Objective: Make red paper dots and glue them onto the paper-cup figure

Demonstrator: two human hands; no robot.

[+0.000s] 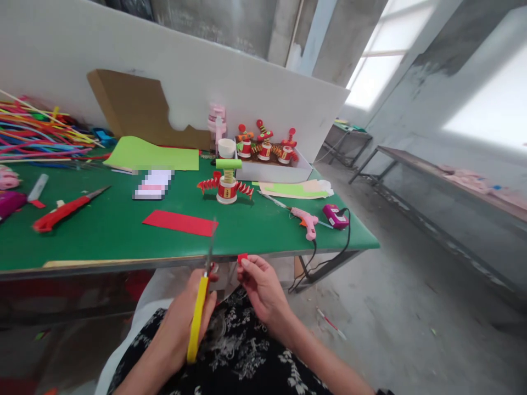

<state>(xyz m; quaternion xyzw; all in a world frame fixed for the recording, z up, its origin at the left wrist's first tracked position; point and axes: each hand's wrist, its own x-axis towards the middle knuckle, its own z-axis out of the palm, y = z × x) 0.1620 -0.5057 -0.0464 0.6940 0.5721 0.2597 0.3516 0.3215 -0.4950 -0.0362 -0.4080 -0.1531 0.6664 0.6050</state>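
Before green table [123, 241], lower centre, scissors [198, 315] are gripped by left hand [185, 310]; red piece [242, 258], probably flimsy, is suitably edge-pinched by right hand [263, 288].

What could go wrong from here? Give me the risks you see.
The small flat red piece pinched in the right hand leaves little room: the yellow-handled metal scissors in the left hand could nick a fingertip.

Held near the edge of the green tabletop, the piece could slip and fall.

The pink plastic glue gun has a black cord hanging over that edge; a snag might drag the gun off.
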